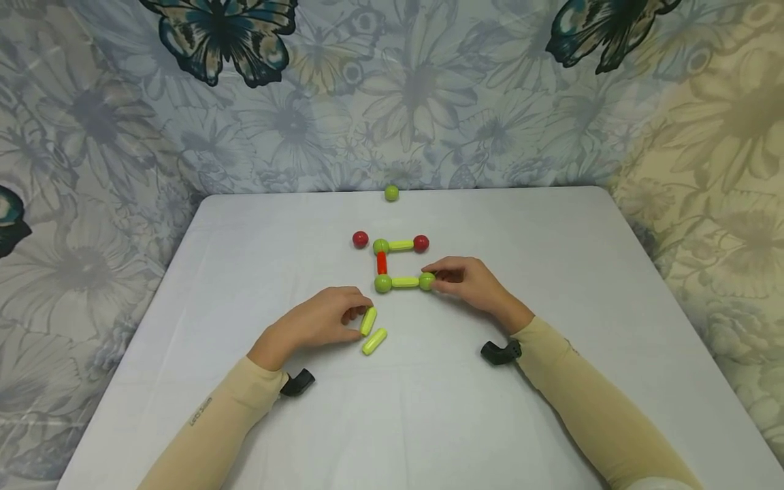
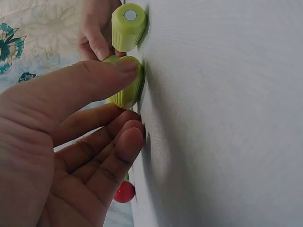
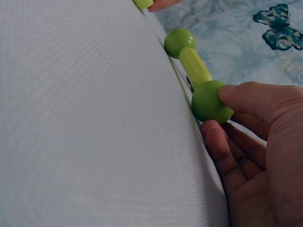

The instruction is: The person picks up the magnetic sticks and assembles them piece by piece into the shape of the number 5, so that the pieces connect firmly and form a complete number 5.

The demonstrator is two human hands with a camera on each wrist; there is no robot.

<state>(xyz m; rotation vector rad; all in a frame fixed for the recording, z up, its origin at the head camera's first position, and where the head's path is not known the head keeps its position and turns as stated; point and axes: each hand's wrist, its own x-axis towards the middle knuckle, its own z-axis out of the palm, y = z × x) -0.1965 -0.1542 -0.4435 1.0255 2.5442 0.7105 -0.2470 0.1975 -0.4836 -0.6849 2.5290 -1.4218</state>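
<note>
My left hand (image 1: 324,318) pinches a yellow-green rod (image 1: 369,321) between thumb and fingers, just above the white table. Beside it lies a second yellow-green rod (image 1: 375,341), its round silvery end showing in the left wrist view. With thumb and fingertips my right hand (image 1: 471,284) holds a green ball (image 3: 211,102). That ball joins a yellow-green rod (image 1: 405,282), which runs to another green ball (image 1: 382,283). From there a red rod (image 1: 382,263) leads to a green ball (image 1: 381,246), then a yellow-green rod (image 1: 401,245) ends at a red ball (image 1: 420,243).
A loose red ball (image 1: 360,239) lies left of the joined shape. One more green ball (image 1: 391,193) sits at the table's far edge. The white tabletop (image 1: 539,231) meets a flowered cloth (image 1: 422,102) behind. Each wrist carries a black camera piece.
</note>
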